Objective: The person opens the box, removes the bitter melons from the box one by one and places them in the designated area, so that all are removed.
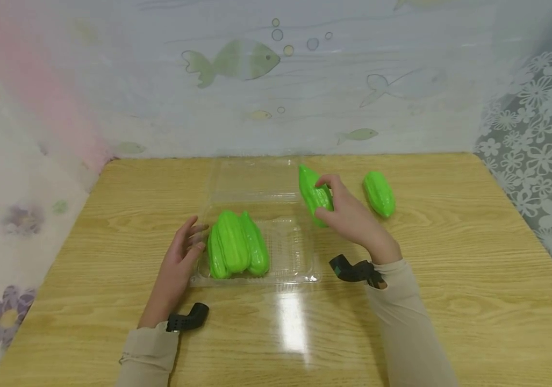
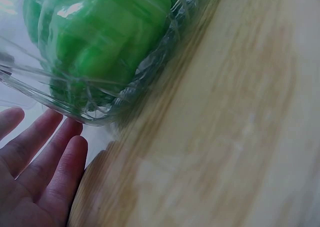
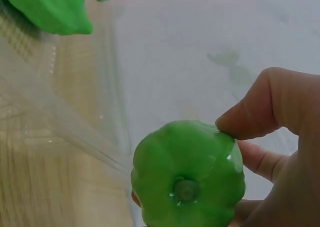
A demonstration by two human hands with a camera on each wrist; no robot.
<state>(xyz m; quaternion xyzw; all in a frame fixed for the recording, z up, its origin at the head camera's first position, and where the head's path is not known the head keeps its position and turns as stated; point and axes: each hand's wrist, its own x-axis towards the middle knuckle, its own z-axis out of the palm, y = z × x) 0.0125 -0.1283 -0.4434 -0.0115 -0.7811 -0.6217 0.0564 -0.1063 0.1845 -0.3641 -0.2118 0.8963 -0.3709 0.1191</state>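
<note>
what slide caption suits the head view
Right hand grips a ridged green piece near an open clear container holding similar pieces; left hand beside it; another piece lies on the table.

Vegetables (image 1: pixel 379 194) were bright green throughout. Container (image 1: pixel 295 279) was clear, colourless. Counter (image 1: pixel 450 322) showed yellow-brown wood grain. Sleeves (image 1: pixel 411 317) were beige; wrist cameras (image 1: pixel 190 319) black. Back wall (image 1: pixel 305 123) was pale, with fish and bubbles. Grey panel (image 1: pixel 546 161) bore white flowers.

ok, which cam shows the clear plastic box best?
Head view: the clear plastic box shows nearly whole, lid open. Left wrist gets one corner, close up; right wrist only part of it, at frame left.
</note>
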